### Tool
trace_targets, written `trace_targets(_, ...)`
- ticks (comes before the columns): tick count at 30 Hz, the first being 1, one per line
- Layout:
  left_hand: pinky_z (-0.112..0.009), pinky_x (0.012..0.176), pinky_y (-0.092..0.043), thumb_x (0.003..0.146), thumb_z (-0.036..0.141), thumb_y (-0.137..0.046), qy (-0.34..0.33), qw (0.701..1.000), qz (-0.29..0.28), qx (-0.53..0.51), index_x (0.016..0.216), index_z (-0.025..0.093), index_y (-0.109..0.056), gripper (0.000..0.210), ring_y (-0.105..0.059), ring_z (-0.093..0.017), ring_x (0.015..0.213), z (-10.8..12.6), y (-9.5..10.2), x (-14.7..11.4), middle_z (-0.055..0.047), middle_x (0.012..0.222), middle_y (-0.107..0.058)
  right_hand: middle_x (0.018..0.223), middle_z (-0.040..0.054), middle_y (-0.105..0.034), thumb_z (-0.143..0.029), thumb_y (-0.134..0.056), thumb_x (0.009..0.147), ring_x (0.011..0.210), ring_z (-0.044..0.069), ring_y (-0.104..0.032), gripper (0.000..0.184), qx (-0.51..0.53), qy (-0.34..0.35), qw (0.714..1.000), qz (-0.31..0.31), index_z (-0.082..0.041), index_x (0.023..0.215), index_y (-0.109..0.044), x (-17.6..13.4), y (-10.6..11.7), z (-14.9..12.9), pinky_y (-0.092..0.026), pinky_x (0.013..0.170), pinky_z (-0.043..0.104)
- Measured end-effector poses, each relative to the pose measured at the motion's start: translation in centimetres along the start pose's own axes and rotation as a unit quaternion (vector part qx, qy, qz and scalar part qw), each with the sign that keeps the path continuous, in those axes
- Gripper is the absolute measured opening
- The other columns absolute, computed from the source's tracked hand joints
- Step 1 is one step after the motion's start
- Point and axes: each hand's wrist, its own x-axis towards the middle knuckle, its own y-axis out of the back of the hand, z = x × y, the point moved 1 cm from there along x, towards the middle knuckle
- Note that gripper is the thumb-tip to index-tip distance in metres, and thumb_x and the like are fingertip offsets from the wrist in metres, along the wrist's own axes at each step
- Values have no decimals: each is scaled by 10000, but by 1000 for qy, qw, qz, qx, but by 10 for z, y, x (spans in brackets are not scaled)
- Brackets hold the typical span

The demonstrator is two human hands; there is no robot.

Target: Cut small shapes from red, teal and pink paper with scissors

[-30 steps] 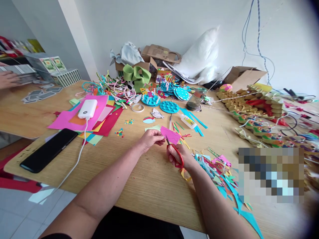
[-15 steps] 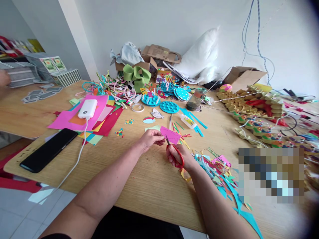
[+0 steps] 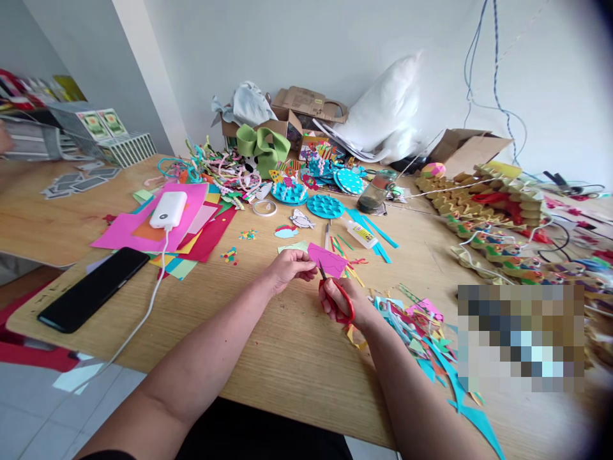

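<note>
Pinched in my left hand (image 3: 293, 266) is the edge of a magenta piece of paper (image 3: 330, 259) with a drawn outline. My right hand (image 3: 341, 299) is wrapped round red-handled scissors (image 3: 345, 309), whose blades meet the paper's near left edge. Both hands are just above the wooden table. Beyond them lie a white paper fish (image 3: 302, 219), a blue and red paper fish (image 3: 286, 231) and a pale green paper piece (image 3: 293, 246). A glue bottle (image 3: 362, 234) rests behind the magenta paper, beside blue paper strips (image 3: 383, 230).
Paper scraps (image 3: 421, 326) cover the table right of my right forearm. On the left are a black phone (image 3: 93, 289), a white power bank (image 3: 168, 209) with its cable, and coloured sheets (image 3: 119, 229). A glass jar (image 3: 378, 191) stands at the back. Part of another person's hand (image 3: 4, 137) shows far left.
My hands, the scissors and the magenta paper look almost unchanged. At far left, the other person's hand has shifted slightly left, and the grey stack by it looks different.
</note>
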Motion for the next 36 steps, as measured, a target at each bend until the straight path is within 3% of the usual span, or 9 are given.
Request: trace_targets(36, -249, 602, -466, 578, 292, -791, 10, 1000, 7, -11, 671, 99, -632, 266, -587, -100, 546, 1, 0, 0, -43, 650, -648, 421, -32, -500, -679, -552, 744, 307, 82, -440, 525, -1, -6, 1000, 22, -170, 620, -514, 2, 0, 3, -307, 295, 178)
